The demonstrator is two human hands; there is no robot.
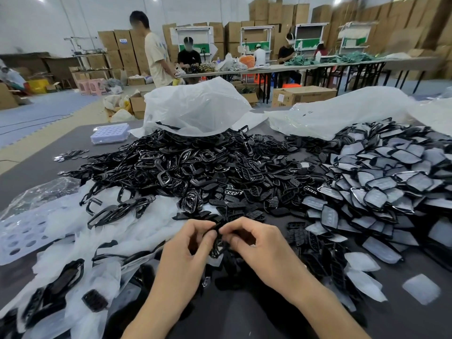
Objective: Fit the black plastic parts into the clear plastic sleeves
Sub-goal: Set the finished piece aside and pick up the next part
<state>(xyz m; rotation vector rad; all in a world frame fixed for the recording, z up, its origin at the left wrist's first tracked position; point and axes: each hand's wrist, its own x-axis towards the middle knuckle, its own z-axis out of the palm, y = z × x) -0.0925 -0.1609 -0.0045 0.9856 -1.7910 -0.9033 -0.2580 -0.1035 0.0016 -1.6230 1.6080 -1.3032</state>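
Observation:
My left hand (188, 250) and my right hand (254, 243) meet low in the middle of the view. Both pinch one small black plastic part (218, 237) between their fingertips, above the dark table (31, 170). A big heap of loose black plastic parts (195, 167) lies just beyond the hands. To the right spreads a pile of black-rimmed pieces with pale faces (381, 182). Clear plastic sleeves (73, 270), some with black parts inside, cover the near left of the table.
Large white plastic bags (195, 106) lie at the table's far edge. A pale perforated tray (22, 236) sits at the left, a small clear box (110, 133) farther back. Several people work at long tables (293, 67) behind, with stacked cardboard boxes along the wall.

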